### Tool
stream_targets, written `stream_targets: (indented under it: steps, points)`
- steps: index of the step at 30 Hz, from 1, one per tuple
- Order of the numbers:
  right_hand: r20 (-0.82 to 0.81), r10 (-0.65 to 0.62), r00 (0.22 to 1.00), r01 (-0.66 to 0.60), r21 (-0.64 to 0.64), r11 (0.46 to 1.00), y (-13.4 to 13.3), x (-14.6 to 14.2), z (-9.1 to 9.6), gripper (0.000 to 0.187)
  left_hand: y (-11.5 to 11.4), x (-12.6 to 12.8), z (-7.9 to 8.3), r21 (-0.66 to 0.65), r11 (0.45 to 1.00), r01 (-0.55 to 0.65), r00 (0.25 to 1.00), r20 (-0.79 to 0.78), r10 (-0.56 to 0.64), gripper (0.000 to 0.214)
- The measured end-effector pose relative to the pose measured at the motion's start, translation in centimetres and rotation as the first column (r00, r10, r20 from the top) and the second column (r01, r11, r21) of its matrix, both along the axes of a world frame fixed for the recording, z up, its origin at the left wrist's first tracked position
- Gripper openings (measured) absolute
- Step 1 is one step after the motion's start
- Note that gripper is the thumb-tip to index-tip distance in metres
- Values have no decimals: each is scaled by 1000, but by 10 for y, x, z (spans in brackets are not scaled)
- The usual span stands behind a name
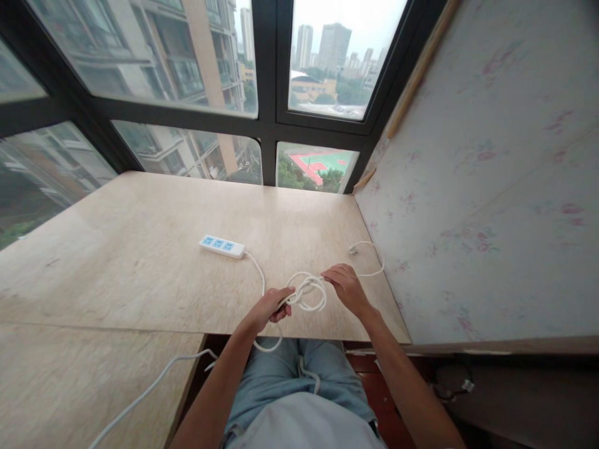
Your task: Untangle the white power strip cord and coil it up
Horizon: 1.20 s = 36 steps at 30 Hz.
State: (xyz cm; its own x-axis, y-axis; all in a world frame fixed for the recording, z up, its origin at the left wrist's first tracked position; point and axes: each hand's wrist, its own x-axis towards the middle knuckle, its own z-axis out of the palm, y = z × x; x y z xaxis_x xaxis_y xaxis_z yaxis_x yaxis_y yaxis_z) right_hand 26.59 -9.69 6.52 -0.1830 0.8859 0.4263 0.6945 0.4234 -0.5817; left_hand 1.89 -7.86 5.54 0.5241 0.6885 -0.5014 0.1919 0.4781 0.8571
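A white power strip [223, 246] with blue sockets lies on the beige desk [140, 262]. Its white cable [306, 293] runs toward me and is gathered into loops near the desk's front edge. My left hand [270, 307] is closed around the bundle of loops. My right hand [343, 284] pinches the cable just right of the loops. From there the cable runs on to the plug [354, 251], which lies on the desk near the right wall.
A patterned wall panel [486, 187] closes off the desk's right side. Dark-framed windows [266, 131] stand behind the desk. Another white cable [154, 386] trails over the lower desk section at the left. My legs in jeans [290, 380] are under the desk edge.
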Motion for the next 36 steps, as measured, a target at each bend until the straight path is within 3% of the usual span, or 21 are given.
stream_targets:
  steps: [4,8,10,13,18,20,23,28,32,36]
  points:
    - [-151,-142,978,145,11,989,-8,-9,-2,22,-5,14,-6,-85,990,-109,991,64,115,59]
    - [-360,-261,896,263,-44,964,-25,-19,2,24,-8,22,-9,-94,968,-232,969,59,238,59]
    - [-450,-272,851,225,-157,962,-30,-23,5,25,-8,25,-9,-86,960,-268,961,45,272,59]
    - [-582,-261,770,70,-329,942,-34,-27,8,31,-10,30,-5,-48,953,-301,953,23,302,59]
    - [-725,-258,639,-46,-371,928,-38,-25,12,35,-16,33,6,91,944,-316,947,-31,320,60]
    - [-706,-254,661,-44,-375,926,-43,-22,16,35,-20,34,10,158,947,-281,956,-43,291,60]
    - [-610,-235,757,-31,-392,919,-51,-17,24,31,-25,36,14,243,939,-244,963,-54,264,60]
    - [-469,-124,875,-20,-290,957,-68,-10,33,29,-34,41,22,329,927,-179,973,-79,215,58]
    - [-480,-153,864,18,-275,961,-78,-5,23,20,-38,45,31,399,914,-74,986,-110,128,52]
    - [-582,-208,786,38,-291,956,-83,-3,11,20,-40,45,30,452,890,-65,996,-25,86,37]
